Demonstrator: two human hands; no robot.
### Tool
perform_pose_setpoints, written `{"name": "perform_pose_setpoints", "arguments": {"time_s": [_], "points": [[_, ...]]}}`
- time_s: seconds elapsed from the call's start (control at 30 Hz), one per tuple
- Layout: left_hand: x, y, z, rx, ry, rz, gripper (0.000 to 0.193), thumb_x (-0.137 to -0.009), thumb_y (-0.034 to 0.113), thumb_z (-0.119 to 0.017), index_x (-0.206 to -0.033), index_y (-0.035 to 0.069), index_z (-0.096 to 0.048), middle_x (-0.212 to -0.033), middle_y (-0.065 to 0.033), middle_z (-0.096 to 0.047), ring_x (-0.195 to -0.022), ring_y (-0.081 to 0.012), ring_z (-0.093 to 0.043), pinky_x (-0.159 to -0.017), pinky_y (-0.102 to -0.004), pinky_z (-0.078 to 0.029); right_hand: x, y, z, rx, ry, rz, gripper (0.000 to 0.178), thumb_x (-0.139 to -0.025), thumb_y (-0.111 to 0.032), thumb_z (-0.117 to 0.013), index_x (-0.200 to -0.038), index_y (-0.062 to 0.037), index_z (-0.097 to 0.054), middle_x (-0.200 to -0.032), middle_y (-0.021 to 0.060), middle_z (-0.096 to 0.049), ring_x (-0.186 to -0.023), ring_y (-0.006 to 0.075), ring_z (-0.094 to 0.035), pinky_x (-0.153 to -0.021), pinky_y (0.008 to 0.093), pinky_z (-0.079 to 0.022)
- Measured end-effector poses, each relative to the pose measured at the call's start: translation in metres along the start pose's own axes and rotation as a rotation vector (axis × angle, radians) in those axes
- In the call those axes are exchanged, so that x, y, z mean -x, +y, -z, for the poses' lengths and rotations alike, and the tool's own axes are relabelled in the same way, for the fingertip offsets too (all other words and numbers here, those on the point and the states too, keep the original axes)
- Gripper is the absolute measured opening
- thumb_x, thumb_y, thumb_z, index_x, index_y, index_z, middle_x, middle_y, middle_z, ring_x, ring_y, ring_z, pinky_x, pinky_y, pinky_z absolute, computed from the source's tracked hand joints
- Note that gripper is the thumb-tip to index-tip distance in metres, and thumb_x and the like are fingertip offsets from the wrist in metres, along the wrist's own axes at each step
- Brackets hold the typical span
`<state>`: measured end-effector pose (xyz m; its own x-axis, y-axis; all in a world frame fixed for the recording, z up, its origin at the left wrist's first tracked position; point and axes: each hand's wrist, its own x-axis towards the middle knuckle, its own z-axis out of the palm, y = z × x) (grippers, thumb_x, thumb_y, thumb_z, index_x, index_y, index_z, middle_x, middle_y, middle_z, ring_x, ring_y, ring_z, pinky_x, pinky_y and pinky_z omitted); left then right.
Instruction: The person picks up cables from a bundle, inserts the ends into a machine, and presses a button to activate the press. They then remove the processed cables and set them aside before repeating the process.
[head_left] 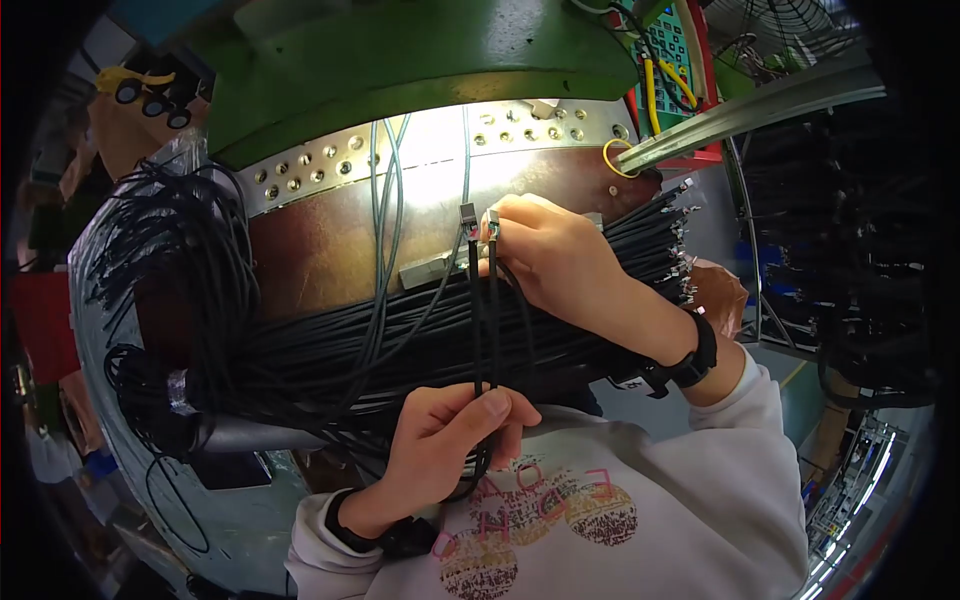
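My left hand [445, 440] pinches two black cables [476, 330] between thumb and fingers, low in front of my sweatshirt. From there the cables run up to small metal plug connectors. My right hand [560, 255] is closed on one metal connector [492, 222], with coloured wires showing at its base. Just left of it stands a second connector [469, 219], its thin wires bare below the metal shell. A metal block [430, 271] lies on the brown work surface [310, 250] beside them. Behind my hands stretches a thick bundle of black cables [300, 345].
A metal strip with holes [310, 168] edges a green machine body [420, 60]. Thin grey cables [385, 230] hang across the surface. Stripped cable ends [685, 265] stick out at right, below a metal rail [750, 115]. A red-framed green panel [675, 60] stands at the upper right.
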<state>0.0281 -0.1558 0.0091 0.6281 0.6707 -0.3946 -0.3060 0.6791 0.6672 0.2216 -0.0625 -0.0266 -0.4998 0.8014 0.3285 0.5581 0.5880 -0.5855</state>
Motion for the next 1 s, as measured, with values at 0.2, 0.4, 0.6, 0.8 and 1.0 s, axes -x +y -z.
{"name": "perform_pose_setpoints", "arguments": {"time_s": [0.2, 0.4, 0.6, 0.8, 1.0], "points": [[-0.006, 0.006, -0.013, -0.111, -0.046, 0.133, 0.032, -0.099, 0.018, -0.043, -0.102, -0.006, -0.063, -0.067, -0.0041, -0.059, -0.058, -0.0066, -0.052, -0.053, -0.0216, -0.042, 0.012, -0.013, 0.038, 0.261, 0.057, 0.134, 0.020, -0.071, -0.002, -0.070, -0.088, -0.0046, -0.059, -0.083, 0.0059, -0.057, -0.072, 0.0246, -0.056, -0.062, 0.0339, -0.047], [-0.004, 0.021, -0.028, -0.590, 0.017, -0.165, 0.034, -0.099, 0.023, -0.044, -0.110, -0.004, -0.062, -0.066, -0.0045, -0.060, -0.055, -0.0047, -0.051, -0.050, -0.0222, -0.041, 0.028, 0.019, 0.029, 0.034, 0.109, -0.037, 0.021, -0.070, 0.001, -0.072, -0.085, -0.0034, -0.058, -0.090, 0.0054, -0.057, -0.081, 0.0230, -0.058, -0.065, 0.0308, -0.047], [-0.017, 0.022, -0.024, -0.573, -0.013, 0.068, 0.036, -0.099, 0.021, -0.043, -0.113, -0.006, -0.060, -0.067, -0.0052, -0.062, -0.056, -0.0049, -0.051, -0.052, -0.0208, -0.041, 0.031, 0.016, 0.022, -0.215, 0.062, -0.268, 0.020, -0.070, 0.005, -0.070, -0.081, -0.0016, -0.054, -0.093, 0.0053, -0.054, -0.081, 0.0195, -0.056, -0.066, 0.0278, -0.046], [-0.022, 0.018, -0.026, -0.525, 0.001, 0.127, 0.036, -0.100, 0.020, -0.041, -0.109, -0.008, -0.062, -0.068, -0.0052, -0.063, -0.060, -0.0053, -0.054, -0.055, -0.0199, -0.042, 0.025, 0.013, 0.031, -0.313, -0.019, -0.366, 0.019, -0.071, 0.008, -0.066, -0.080, -0.0007, -0.052, -0.093, 0.0065, -0.053, -0.082, 0.0205, -0.056, -0.066, 0.0282, -0.046], [-0.025, 0.024, -0.024, -0.480, -0.024, 0.201, 0.036, -0.099, 0.021, -0.042, -0.104, -0.008, -0.064, -0.068, -0.0059, -0.064, -0.061, -0.0064, -0.057, -0.056, -0.0207, -0.045, 0.027, 0.014, 0.035, 0.021, 0.050, -0.166, 0.017, -0.071, 0.004, -0.067, -0.081, -0.0022, -0.055, -0.091, 0.0079, -0.055, -0.078, 0.0246, -0.056, -0.068, 0.0305, -0.046]]}}
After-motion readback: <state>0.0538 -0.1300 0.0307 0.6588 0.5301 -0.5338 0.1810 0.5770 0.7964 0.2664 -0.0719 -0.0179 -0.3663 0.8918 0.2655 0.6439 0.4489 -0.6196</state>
